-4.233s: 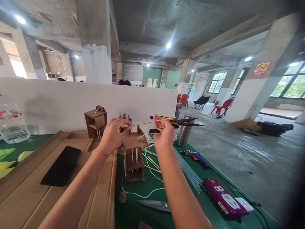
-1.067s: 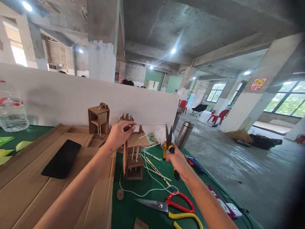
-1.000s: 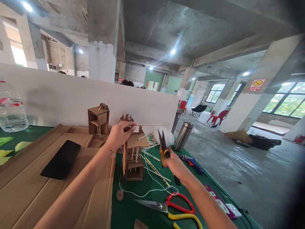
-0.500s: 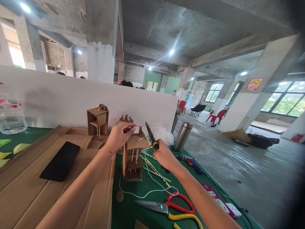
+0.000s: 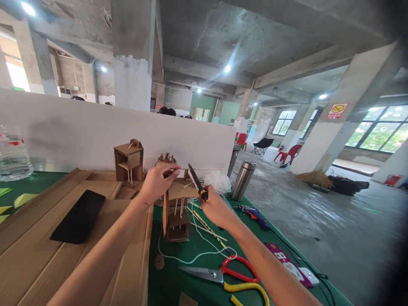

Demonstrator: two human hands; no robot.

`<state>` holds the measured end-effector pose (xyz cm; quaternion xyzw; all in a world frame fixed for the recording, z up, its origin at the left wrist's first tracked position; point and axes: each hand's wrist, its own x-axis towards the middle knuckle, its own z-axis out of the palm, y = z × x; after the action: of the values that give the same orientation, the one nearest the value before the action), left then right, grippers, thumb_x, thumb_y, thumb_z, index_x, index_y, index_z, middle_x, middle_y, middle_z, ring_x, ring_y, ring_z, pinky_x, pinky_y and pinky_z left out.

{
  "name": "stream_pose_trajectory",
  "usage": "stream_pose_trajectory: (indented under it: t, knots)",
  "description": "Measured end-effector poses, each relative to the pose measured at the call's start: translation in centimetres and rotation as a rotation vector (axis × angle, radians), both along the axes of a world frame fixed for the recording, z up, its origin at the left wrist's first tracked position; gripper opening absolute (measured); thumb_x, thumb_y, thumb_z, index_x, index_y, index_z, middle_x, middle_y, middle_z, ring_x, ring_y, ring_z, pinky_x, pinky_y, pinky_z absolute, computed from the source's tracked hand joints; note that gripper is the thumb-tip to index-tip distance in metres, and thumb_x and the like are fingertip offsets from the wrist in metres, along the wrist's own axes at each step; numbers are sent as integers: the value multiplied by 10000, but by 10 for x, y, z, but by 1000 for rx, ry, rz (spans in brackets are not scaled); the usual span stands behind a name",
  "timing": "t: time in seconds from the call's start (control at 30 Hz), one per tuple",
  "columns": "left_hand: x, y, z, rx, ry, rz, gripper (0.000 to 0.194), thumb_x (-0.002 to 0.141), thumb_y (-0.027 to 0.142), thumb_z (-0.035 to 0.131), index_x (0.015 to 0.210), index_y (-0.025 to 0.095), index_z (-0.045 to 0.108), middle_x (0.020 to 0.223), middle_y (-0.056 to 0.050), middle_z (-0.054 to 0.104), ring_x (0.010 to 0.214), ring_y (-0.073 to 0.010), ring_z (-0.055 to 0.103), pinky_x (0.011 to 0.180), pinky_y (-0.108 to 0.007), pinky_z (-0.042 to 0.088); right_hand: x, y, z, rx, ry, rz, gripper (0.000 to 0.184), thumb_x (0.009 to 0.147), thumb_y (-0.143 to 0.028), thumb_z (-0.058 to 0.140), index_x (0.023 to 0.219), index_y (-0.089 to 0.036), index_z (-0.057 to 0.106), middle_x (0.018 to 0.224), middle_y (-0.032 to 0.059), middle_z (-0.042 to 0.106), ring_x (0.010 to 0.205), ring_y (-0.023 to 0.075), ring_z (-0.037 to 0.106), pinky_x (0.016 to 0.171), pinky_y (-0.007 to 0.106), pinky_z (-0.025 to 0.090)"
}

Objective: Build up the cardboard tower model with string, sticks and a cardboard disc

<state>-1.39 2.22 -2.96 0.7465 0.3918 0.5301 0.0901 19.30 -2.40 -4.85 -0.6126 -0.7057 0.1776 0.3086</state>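
Above a small cardboard model (image 5: 178,193) with stick pillars, my left hand (image 5: 158,180) pinches one end of a thin pale stick (image 5: 212,169) between thumb and fingers. The stick runs to the right, passing by the tip of the tool. My right hand (image 5: 216,208) is wrapped round a black pointed tool (image 5: 196,178) with a black-and-yellow handle, its tip up and left. Whether its jaws are apart, or touch the stick, I cannot make out. Behind the right hand lies a heap of white string (image 5: 218,182).
Red-and-yellow-handled scissors (image 5: 204,273), loose sticks (image 5: 208,229) and a glue gun (image 5: 255,216) lie on the green table. A steel flask (image 5: 244,180) stands at the right edge. A phone (image 5: 79,216) rests on cardboard (image 5: 124,242). Behind is a white partition (image 5: 79,131).
The tool in my right hand has moved slightly left, nearer the left-hand fingers. My left hand keeps its pinch. The whole view has shifted a little.
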Motion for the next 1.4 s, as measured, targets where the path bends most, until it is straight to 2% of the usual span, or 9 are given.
stream_pose_trajectory:
  t: [0.17, 0.47, 0.73, 1.17, 1.4]
  knots:
    - [0, 0, 1, -10, 3, -1, 183, 879, 269, 592, 984, 252, 741, 988, -8, 774, 881, -202, 726, 820, -325, 559, -2, -2, 2, -22, -24, -13, 169, 808, -148, 511, 956, -211, 458, 838, 90, 636, 760, 283, 610, 647, 324, 388]
    - [0, 0, 1, -11, 3, 14, 178, 878, 277, 600, 980, 264, 745, 988, -3, 782, 877, -205, 735, 814, -326, 563, -4, -2, -1, 2, -24, -21, 179, 818, -129, 492, 979, -195, 450, 893, 122, 657, 828, 300, 628, 659, 323, 398]
    - [-1, -3, 3, -16, 22, 39, 175, 875, 285, 616, 981, 276, 755, 952, 2, 793, 874, -219, 742, 798, -331, 565, -4, 3, -9, 34, 0, -23, 223, 783, -98, 486, 969, -211, 436, 871, 103, 652, 828, 297, 632, 650, 330, 408]
    - [-1, -5, 5, -15, 36, 40, 168, 884, 283, 600, 966, 279, 747, 957, 9, 791, 876, -221, 742, 809, -330, 567, -5, 3, -8, 49, 34, -12, 210, 762, -108, 480, 910, -240, 409, 809, 84, 639, 756, 294, 627, 612, 333, 412]
    - [0, -3, 3, 0, 33, 44, 239, 865, 257, 618, 1096, 262, 675, 1069, -19, 763, 906, -213, 736, 842, -340, 570, -7, 0, -8, 95, 73, 5, 246, 755, -74, 459, 908, -251, 386, 810, 62, 623, 781, 284, 618, 643, 333, 419]
